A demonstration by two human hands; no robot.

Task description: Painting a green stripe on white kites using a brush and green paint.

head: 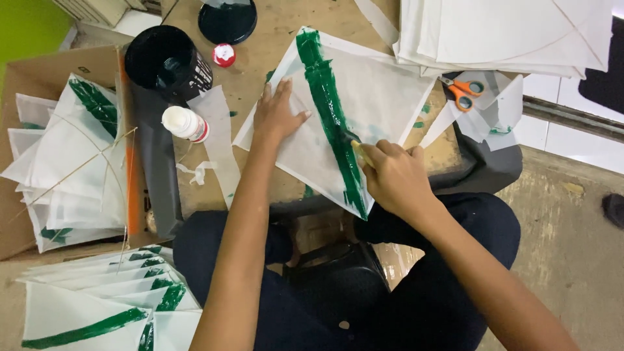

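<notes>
— While we hold the white diamond-shaped paper kite sheet [383,97] flat on the low wooden table [260,58], seen from the head camera, our left hand [278,114] lies open on it, fingers spread, palm down near its left corner.

— And our right hand [395,175] is closed around the thin wooden-handled brush [361,151], whose tip sits on the broad wet green paint stripe [331,110] that runs from the sheet's top corner to the corner nearest us.

— That near corner hangs over the table edge, just above our dark trousers [455,286]. We judge that a heavy stroke there could drip or wipe green onto the cloth.

— Wet paint is the bigger worry. Our right wrist hovers close to the stripe; if it sags, we smear it.

— Our left hand is only pressing one side, so a firm pull of the brush could slide or wrinkle the thin paper.

— The open black paint tub [168,62] and the small white bottle with a red cap [185,123] stand near our left forearm. A careless reach could knock either over.

— Nothing else shows from this view.
</notes>
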